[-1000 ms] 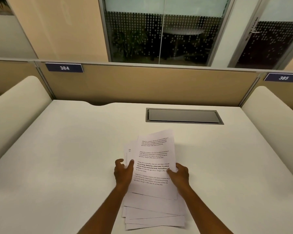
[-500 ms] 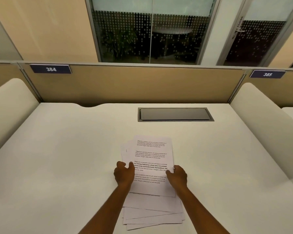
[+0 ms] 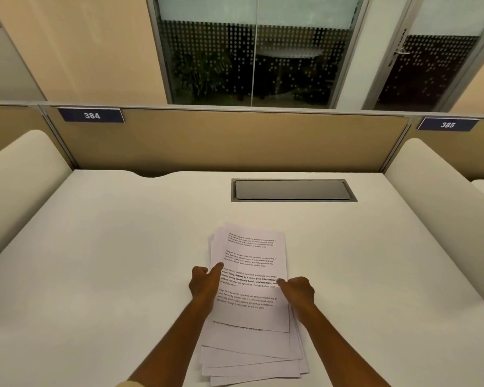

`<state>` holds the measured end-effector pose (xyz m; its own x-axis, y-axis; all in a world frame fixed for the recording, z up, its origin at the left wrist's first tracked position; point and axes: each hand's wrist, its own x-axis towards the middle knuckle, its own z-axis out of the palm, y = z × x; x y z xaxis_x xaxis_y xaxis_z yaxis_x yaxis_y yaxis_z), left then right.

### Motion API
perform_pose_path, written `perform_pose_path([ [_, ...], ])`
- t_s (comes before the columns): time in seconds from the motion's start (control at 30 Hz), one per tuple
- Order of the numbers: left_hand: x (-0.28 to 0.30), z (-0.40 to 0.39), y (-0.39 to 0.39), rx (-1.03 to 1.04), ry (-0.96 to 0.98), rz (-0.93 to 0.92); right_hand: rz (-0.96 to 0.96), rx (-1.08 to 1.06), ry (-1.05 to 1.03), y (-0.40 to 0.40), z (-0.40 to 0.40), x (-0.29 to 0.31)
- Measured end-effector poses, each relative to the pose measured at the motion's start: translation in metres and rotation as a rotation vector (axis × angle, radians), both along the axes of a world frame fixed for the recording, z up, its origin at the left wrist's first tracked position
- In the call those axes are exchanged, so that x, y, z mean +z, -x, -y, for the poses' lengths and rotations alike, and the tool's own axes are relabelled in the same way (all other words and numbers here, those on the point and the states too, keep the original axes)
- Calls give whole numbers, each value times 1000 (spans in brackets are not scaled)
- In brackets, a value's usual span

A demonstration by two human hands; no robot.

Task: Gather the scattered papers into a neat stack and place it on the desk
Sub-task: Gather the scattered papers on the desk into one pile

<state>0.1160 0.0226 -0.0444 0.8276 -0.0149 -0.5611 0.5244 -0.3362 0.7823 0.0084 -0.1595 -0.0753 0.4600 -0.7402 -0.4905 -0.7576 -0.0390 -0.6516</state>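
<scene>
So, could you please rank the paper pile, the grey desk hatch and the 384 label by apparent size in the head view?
1. Paper pile, though nearest the camera.
2. Grey desk hatch.
3. 384 label.

The loose pile of white printed paper sheets (image 3: 249, 289) has lower sheets mostly covered; body text too small to read

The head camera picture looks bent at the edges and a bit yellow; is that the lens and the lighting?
Head view: wide-angle bowing curves the partition and side dividers; warm, even light tints the desk cream, shadows soft. Text on the papers is sharp only in the bold lines; both hands look slightly soft.
</scene>
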Motion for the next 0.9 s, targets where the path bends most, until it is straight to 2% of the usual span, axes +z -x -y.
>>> perform_pose_path([
  [0.2,-2,-4,6,8,72,-60,28,36,-72,-1,-7,4],
  [0.37,-4,-7,2,35,148,-63,46,66,-49,3,-12,4],
  [0.5,-64,-12,-26,40,112,-82,51,73,-45,4,-14,7],
  [0.67,-5,-12,-4,40,50,-88,43,80,-31,5,-14,5],
  [0.9,-19,-10,-4,-13,25,-99,54,86,-7,5,-16,2],
])
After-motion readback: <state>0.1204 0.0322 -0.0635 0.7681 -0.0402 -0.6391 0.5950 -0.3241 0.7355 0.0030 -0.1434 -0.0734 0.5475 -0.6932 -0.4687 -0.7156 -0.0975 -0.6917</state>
